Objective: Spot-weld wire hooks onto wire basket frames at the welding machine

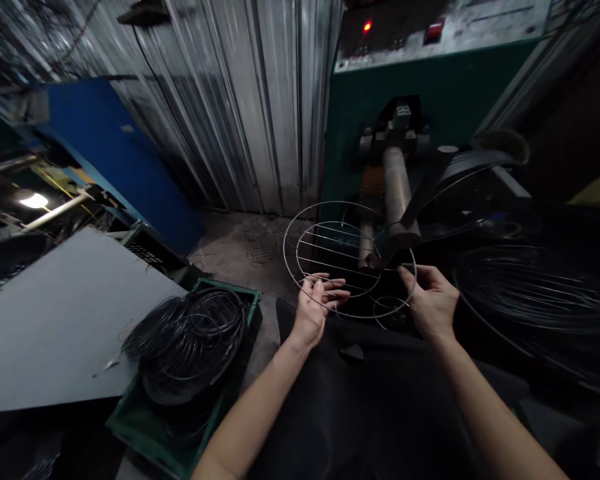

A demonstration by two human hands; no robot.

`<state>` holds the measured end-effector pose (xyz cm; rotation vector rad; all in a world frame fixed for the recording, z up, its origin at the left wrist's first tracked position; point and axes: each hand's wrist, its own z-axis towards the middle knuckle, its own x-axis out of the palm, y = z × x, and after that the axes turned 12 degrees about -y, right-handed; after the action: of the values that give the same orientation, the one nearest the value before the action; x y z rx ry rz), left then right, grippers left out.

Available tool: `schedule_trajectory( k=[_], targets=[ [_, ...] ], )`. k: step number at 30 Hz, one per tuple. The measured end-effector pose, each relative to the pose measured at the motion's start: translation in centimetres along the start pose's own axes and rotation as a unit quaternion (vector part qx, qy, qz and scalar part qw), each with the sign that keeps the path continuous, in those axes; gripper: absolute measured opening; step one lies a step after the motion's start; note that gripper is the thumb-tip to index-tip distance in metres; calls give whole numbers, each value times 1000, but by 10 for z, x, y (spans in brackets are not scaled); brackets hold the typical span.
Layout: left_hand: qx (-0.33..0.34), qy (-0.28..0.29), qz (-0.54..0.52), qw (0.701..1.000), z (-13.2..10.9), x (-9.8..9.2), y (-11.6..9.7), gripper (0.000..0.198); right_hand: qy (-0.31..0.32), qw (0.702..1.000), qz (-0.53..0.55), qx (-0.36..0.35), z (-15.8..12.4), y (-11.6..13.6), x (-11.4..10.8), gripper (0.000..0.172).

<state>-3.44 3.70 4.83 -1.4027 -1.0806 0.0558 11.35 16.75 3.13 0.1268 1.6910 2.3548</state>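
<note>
A round wire rack (321,256), made of two rings with straight wires across the inner one, is held in front of me at the spot welder's arms. My left hand (316,303) grips its near left rim, thumb on top and fingers reaching underneath. On the right, my right hand (434,297) pinches the outer ring between thumb and fingers. The upper welding arm (397,187) and the lower electrode (367,243) stand over the rack's far right part. Whether they touch the wire I cannot tell.
A green crate (145,417) with black wire rings (195,333) stands at left, beside a pale board (65,320). More wire grids (540,287) lie at right. The green machine (350,100) shows a red lamp (367,27). A blue panel (115,147) leans behind.
</note>
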Motion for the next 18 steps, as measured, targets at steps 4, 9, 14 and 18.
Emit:
schedule_trajectory(
  k=[4,9,14,18],
  targets=[
    [0,4,-4,1000,-1,0,-1,23,-1,1000,-7,-5,0,0,1,33],
    [2,4,-5,1000,-2,0,-1,22,1,1000,0,-7,0,-4,1,32],
    [4,3,2,1000,-1,0,-1,23,2,1000,6,-5,0,-4,1,31],
    [9,1,6,1000,-2,0,-2,25,6,1000,20,-11,-1,-1,2,29]
  ],
)
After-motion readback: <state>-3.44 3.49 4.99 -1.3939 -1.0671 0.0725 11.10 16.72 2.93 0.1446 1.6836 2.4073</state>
